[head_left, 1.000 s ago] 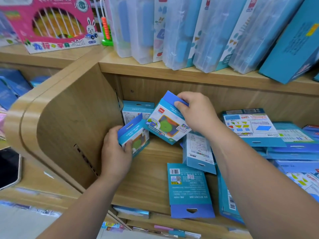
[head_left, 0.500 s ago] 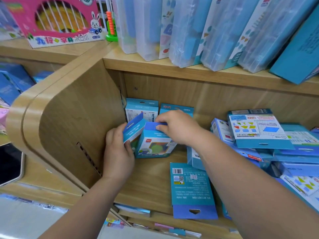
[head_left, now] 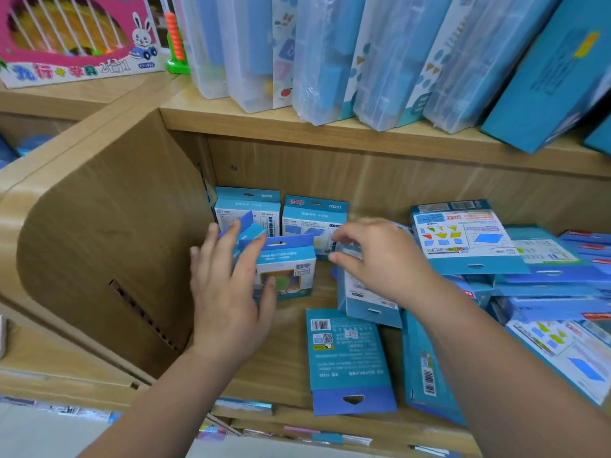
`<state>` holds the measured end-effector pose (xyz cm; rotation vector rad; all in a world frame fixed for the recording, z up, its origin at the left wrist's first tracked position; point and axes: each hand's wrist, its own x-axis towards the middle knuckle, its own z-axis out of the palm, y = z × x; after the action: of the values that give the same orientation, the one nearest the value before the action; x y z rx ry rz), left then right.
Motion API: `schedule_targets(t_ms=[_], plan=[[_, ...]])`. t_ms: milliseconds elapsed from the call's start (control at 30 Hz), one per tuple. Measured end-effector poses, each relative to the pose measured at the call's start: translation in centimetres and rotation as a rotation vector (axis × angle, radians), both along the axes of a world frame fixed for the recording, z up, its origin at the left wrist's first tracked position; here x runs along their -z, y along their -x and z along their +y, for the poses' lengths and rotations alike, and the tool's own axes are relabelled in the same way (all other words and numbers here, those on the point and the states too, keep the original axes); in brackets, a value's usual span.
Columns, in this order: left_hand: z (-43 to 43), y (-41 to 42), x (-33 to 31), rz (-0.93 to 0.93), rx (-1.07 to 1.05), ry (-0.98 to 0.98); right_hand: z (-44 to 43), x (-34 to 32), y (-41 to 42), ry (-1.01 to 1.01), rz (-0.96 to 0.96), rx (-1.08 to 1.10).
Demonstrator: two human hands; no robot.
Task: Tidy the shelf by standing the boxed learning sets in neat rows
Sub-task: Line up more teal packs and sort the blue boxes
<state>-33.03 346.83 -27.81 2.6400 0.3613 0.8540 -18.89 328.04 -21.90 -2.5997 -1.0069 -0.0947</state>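
Right hand [head_left: 380, 264]: withdrawing rightward off the front box [head_left: 287, 271], whose top flap it was gripping half a second ago. It is now hovering over the lying sets, fingers loosely curled, thumb and forefinger apart, holding nothing.

Left hand [head_left: 228, 292]: opening out of its earlier grasp, fingers straight and spread, pressing against the tilted box [head_left: 246, 228]. The thumb is lying across the lower left face of the front box.

Front box: standing upright on the shelf board [head_left: 284, 355], window face forward, touching the left thumb and apart from the right fingertips.

Tilted box: leaning behind the left fingers, between the side panel [head_left: 109, 246] and the front box.

Back row: left back box [head_left: 248, 206] and right back box [head_left: 315, 216] standing upright side by side against the rear wall.

Flat box [head_left: 350, 358]: lying barcode-up near the shelf edge.

Pile of sets [head_left: 463, 239]: lying heaped at the right.
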Motion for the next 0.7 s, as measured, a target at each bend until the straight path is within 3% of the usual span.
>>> schedule_targets(t_ms=[133, 233, 367, 700], plan=[[-2.8, -1.1, -0.2, -0.066, 0.346, -0.116, -3.7, 0.1, 1.5, -0.018, 0.069, 0.01], [-4.7, -2.1, 1.0, 0.08, 0.59, -0.093, -5.4, 0.9, 2.6, 0.01, 0.076, 0.0], [-6.3, -3.6, 2.3, 0.169, 0.603, -0.069, -7.1, 1.7, 3.7, -0.06, 0.124, -0.003], [-6.6, -4.1, 0.0, -0.064, 0.545, 0.056, -9.3, 3.1, 4.6, -0.24, 0.093, -0.002]])
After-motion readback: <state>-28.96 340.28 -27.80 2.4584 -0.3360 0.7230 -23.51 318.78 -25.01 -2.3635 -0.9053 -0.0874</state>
